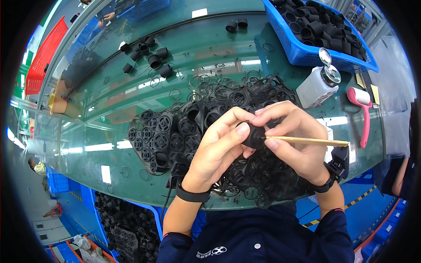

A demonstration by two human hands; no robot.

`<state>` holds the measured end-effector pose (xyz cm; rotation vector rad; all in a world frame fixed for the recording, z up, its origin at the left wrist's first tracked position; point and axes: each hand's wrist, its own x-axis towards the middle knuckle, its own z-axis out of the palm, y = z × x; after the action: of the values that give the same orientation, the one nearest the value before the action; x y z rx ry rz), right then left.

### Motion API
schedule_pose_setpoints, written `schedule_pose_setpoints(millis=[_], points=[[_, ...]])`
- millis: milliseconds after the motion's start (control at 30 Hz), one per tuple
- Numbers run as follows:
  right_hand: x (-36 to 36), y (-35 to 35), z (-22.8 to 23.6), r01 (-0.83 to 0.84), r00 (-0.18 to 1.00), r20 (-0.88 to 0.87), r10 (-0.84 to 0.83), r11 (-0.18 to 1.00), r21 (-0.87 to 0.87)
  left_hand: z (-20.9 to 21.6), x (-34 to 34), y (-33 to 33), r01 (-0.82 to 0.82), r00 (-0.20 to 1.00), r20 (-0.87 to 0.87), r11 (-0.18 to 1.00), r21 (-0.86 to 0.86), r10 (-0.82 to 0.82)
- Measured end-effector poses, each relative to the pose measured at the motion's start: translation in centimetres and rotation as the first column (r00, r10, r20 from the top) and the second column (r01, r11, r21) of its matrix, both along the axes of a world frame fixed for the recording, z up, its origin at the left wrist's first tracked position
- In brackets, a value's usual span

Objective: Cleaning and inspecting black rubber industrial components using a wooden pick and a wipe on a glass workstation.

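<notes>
Over the near side of the green table, my left hand pinches a small round black rubber part between thumb and fingers. My right hand is closed around a thin tool with a wooden handle, whose thin tip meets the black part. Its handle sticks out to the right past my palm. Beneath both hands lies a heap of black rubber ring scraps. Just left of it is a moulded black sheet with many round pieces in it.
A blue basket full of black cups stands at the back right. Near it are a white pump bottle and a pink-handled roller. Several loose black cups lie at the back left. A blue bin of black parts sits below the table edge.
</notes>
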<state>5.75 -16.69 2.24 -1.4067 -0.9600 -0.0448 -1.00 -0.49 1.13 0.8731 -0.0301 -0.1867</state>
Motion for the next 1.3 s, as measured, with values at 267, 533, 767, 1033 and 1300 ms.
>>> schedule_pose_setpoints(millis=[267, 533, 767, 1033, 1300], points=[[-0.3, 0.2, 0.6, 0.148, 0.962, 0.256, -0.095, 0.969, -0.196, -0.2, 0.2, -0.6, -0.13, 0.991, 0.008, 0.973, 0.192, 0.131], [-0.7, 0.2, -0.2, 0.142, 0.99, 0.017, -0.141, 0.99, -0.026, -0.9, 0.0, -0.2, -0.063, 0.998, -0.014, 0.996, -0.069, 0.063], [0.0, -0.3, 0.2, 0.093, 0.995, -0.035, -0.094, 0.996, -0.011, -0.4, 0.2, -0.2, -0.071, 0.996, 0.035, 0.988, -0.138, 0.076], [-0.3, -0.1, 0.2, 0.041, 0.98, -0.197, -0.039, 0.999, 0.004, -0.7, 0.1, -0.3, -0.08, 0.993, 0.077, 0.99, -0.116, 0.09], [-0.1, 0.0, 0.4, 0.218, 0.944, 0.282, -0.17, 0.965, -0.147, -0.3, 0.0, -0.8, -0.193, 0.974, 0.126, 0.981, 0.03, 0.188]])
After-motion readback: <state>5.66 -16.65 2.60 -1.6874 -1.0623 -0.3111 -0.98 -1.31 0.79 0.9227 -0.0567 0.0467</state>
